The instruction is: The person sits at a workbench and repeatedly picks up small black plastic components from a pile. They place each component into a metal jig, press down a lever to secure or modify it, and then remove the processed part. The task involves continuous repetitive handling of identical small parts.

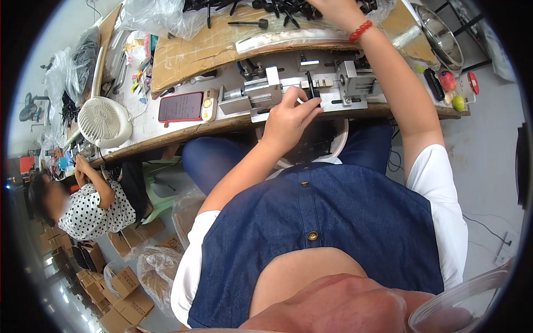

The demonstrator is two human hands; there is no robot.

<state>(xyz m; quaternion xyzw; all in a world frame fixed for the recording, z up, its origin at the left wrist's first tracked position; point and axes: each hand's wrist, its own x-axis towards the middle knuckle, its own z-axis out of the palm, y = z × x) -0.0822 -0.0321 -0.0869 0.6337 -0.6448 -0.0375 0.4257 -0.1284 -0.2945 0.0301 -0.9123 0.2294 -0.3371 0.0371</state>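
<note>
Over a metal clamping fixture (266, 91) at the bench edge, my left hand (287, 122) is closed, with thumb and fingers at the lower end of a slim black rod-shaped part (310, 82). That part stands across the fixture's middle, between its left and right metal blocks. My right arm stretches to the far side of the bench. There my right hand (337, 14) is over a pile of black knobbed parts (286, 10), and its fingers are cut off by the top edge of the picture.
Cardboard (189, 61) covers the bench behind the fixture. To the left are a phone (180, 107) and a white fan (104, 122). A tub (338, 145) of dark pieces sits below the edge. A metal bowl (441, 39) and fruit (447, 81) are right. Another person (91, 208) sits far left.
</note>
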